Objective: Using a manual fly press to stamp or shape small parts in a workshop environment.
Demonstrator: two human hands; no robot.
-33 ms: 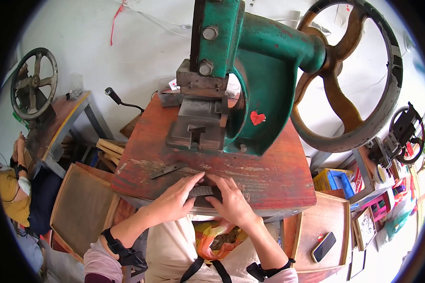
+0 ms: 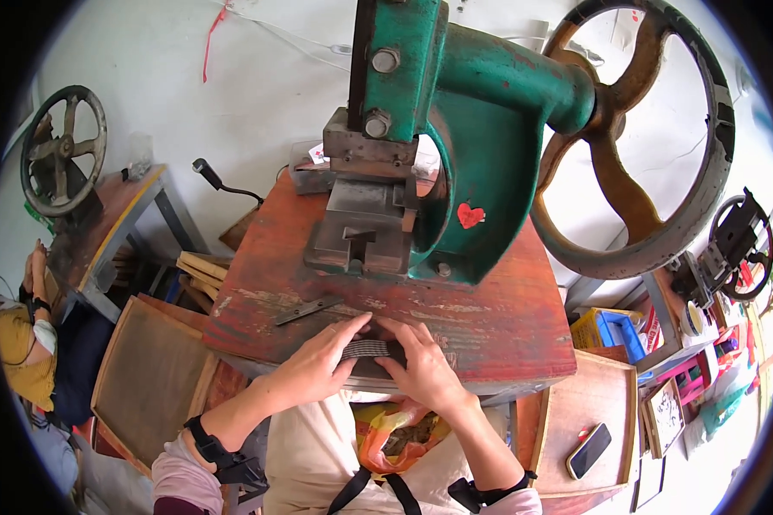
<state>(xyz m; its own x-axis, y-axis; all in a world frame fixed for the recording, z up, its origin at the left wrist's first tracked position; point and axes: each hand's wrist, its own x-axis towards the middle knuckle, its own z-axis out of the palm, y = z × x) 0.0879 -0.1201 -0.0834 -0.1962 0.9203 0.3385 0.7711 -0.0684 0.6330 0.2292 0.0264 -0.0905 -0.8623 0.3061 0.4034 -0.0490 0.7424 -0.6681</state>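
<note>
At the near edge of the red-brown wooden table [image 2: 258, 318], my left hand [image 2: 322, 356] and my right hand [image 2: 428, 367] face each other. Between them lies a short grey-and-dark striped strip [image 2: 367, 348], like a row of thin pieces side by side. Fingers of both hands close on its two ends; the fingertips partly hide it. Just beyond my left hand rests a flat dark metal bar [image 2: 307, 311] with small holes. Farther back stands a green hand press [image 2: 489, 163] with a steel die block [image 2: 365, 236] at its base.
The press's large handwheel [image 2: 618, 112] juts out at the right. A wooden tray [image 2: 537, 446] holding a phone [image 2: 588, 451] sits right of my lap, another tray [image 2: 150, 378] to the left. An orange-yellow plastic bag [image 2: 395, 442] lies between my legs. Another person [image 2: 34, 343] is at far left.
</note>
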